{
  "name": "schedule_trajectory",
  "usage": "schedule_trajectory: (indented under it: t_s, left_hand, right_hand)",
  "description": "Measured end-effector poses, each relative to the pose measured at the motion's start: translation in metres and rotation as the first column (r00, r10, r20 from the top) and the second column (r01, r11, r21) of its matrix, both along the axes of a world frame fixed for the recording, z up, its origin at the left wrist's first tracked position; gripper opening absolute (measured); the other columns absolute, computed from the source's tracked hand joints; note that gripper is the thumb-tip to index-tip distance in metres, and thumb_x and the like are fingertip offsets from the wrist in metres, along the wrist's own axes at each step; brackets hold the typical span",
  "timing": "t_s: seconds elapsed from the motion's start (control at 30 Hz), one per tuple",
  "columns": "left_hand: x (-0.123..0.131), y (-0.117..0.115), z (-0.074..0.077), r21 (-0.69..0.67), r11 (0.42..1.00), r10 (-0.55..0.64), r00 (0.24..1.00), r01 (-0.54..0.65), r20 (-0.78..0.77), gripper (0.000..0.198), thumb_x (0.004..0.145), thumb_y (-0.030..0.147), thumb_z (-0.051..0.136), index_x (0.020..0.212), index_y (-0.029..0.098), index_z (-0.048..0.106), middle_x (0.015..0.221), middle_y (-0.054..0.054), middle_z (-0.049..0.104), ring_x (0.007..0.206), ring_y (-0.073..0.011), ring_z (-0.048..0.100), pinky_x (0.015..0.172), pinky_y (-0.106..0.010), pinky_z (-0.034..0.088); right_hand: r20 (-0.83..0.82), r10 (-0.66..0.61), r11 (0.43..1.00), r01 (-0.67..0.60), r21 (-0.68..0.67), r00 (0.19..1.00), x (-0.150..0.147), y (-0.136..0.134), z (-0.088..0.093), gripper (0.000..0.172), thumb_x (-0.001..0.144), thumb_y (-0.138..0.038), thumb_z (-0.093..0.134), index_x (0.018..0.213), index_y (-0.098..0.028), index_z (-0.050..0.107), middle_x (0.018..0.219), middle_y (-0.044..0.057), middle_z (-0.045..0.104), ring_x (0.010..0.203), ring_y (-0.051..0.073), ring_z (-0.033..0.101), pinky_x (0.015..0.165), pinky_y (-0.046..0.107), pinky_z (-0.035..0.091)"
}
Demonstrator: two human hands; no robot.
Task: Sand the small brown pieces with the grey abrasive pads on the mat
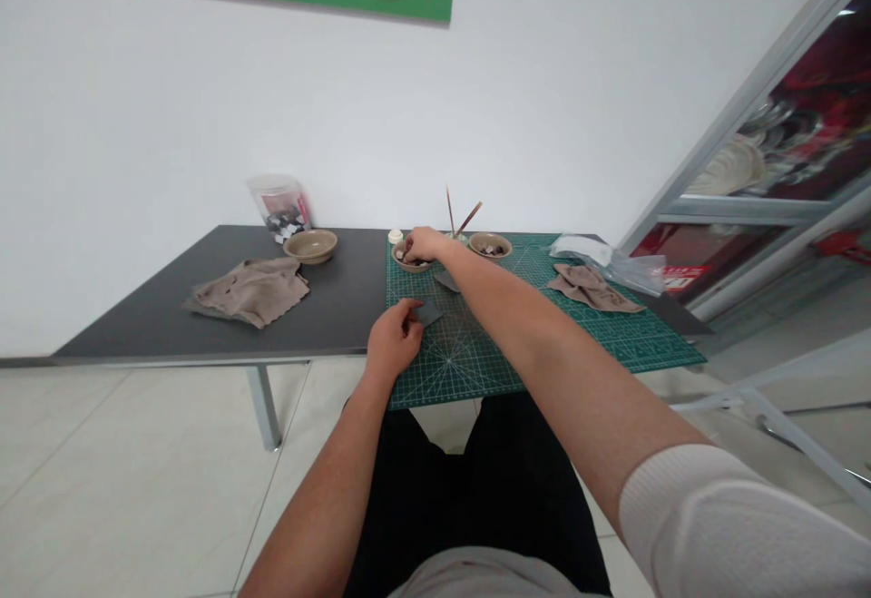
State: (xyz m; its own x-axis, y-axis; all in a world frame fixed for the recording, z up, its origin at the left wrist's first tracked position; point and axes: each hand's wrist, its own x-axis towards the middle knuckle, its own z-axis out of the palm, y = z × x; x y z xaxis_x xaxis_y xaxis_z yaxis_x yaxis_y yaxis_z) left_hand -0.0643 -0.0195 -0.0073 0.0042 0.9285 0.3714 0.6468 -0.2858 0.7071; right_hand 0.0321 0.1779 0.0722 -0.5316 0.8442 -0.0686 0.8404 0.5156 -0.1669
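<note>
My left hand (396, 337) is closed on the edge of a small dark grey piece (428, 312) over the green cutting mat (469, 357). Farther back, my right hand (423, 244) reaches into a small tan bowl (413, 267) of light and dark bits, its fingers bent down among them. Whether those fingers hold a bit is too small to tell. Another dark grey piece (446, 281) lies on the mat beside my right forearm. Beside it to the right stands a second bowl (490, 246) with similar bits.
A brown cloth (255, 291), an oval bowl (310, 247) and a clear jar (280, 208) are on the left. Thin sticks (468, 219) and a white-capped bottle (396, 237) stand at the back. On the right lie another cloth (592, 289) and a plastic bag (630, 269).
</note>
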Motion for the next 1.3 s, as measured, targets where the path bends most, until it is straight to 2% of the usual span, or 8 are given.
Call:
schedule_trajectory:
  t_s: [0.2,0.37,0.57,0.7,0.8,1.0,1.13,1.3]
  left_hand:
    - [-0.001,-0.001,0.000,0.005,1.000,-0.011,1.000,0.011,-0.029,0.039,0.075,0.012,0.045,0.109,0.020,0.063,0.083,-0.003,0.067,0.079,-0.0205,0.062,0.076,-0.032,0.046]
    - [-0.001,-0.001,0.001,0.001,1.000,-0.007,0.999,0.007,-0.049,0.036,0.075,0.012,0.045,0.105,0.020,0.064,0.084,-0.004,0.067,0.081,-0.0214,0.062,0.078,-0.033,0.047]
    - [-0.003,0.000,-0.001,0.032,0.998,-0.058,0.996,0.061,-0.066,0.048,0.073,0.008,0.044,0.117,0.021,0.059,0.089,-0.004,0.066,0.086,-0.0207,0.063,0.083,-0.033,0.049]
    - [0.005,-0.003,0.007,0.058,0.988,-0.138,0.984,0.145,-0.111,0.045,0.075,0.013,0.051,0.119,0.020,0.056,0.095,-0.005,0.065,0.087,-0.0200,0.062,0.083,-0.033,0.050]
    - [0.018,-0.007,0.016,0.022,0.992,-0.121,0.993,0.121,0.002,0.046,0.082,0.027,0.057,0.127,0.021,0.052,0.100,-0.005,0.067,0.081,-0.0176,0.063,0.078,-0.030,0.051]
    - [0.036,-0.001,0.016,-0.081,0.988,-0.141,0.986,0.134,-0.084,0.013,0.085,0.031,0.055,0.088,0.022,0.065,0.079,-0.001,0.068,0.076,-0.0175,0.061,0.075,-0.029,0.048]
    - [0.040,0.011,0.006,-0.122,0.985,-0.106,0.983,0.125,0.152,0.013,0.081,0.030,0.058,0.089,0.021,0.062,0.074,0.001,0.067,0.069,-0.0160,0.063,0.071,-0.029,0.049]
    - [0.047,0.016,0.003,-0.149,0.978,-0.109,0.968,0.145,0.224,0.014,0.077,0.028,0.061,0.088,0.020,0.061,0.073,0.000,0.067,0.071,-0.0168,0.065,0.071,-0.030,0.049]
  right_hand:
    - [-0.040,-0.055,0.988,0.060,0.146,0.998,-0.001,-0.001,0.003,0.029,0.078,-0.029,0.074,0.101,-0.011,0.074,0.107,0.018,0.073,0.102,0.026,0.067,0.086,0.029,0.049]
    - [-0.380,-0.030,0.974,0.114,0.198,0.924,0.014,-0.030,0.012,0.023,0.085,-0.021,0.065,0.106,-0.017,0.071,0.114,0.010,0.072,0.110,0.021,0.063,0.095,0.030,0.046]
    - [-0.868,-0.113,0.980,-0.087,-0.176,0.483,0.053,-0.103,-0.028,0.026,0.067,-0.027,0.080,0.091,-0.017,0.075,0.086,0.003,0.074,0.082,0.017,0.068,0.079,0.030,0.053]
    - [-0.912,-0.381,0.889,-0.211,-0.407,0.152,0.077,-0.142,-0.061,0.029,0.061,-0.035,0.082,0.083,-0.018,0.075,0.074,0.001,0.072,0.068,0.016,0.066,0.073,0.033,0.055]
    - [-0.887,-0.456,0.864,-0.205,-0.460,0.069,0.089,-0.160,-0.072,0.031,0.054,-0.034,0.087,0.077,-0.020,0.072,0.069,0.000,0.070,0.066,0.016,0.066,0.071,0.032,0.056]
    - [-0.897,-0.420,0.895,-0.096,-0.435,0.140,0.105,-0.175,-0.076,0.021,0.068,-0.038,0.078,0.074,-0.020,0.070,0.076,0.001,0.072,0.073,0.018,0.068,0.075,0.033,0.056]
    - [-0.837,-0.284,0.945,0.284,-0.162,0.469,0.140,-0.167,-0.066,0.019,0.084,-0.034,0.062,0.093,-0.021,0.073,0.092,0.005,0.074,0.089,0.020,0.069,0.086,0.033,0.052]
    - [-0.410,-0.432,0.837,0.527,0.150,0.803,0.194,-0.145,-0.065,0.048,0.085,-0.042,0.063,0.125,-0.017,0.063,0.134,0.014,0.060,0.124,0.031,0.052,0.105,0.040,0.039]
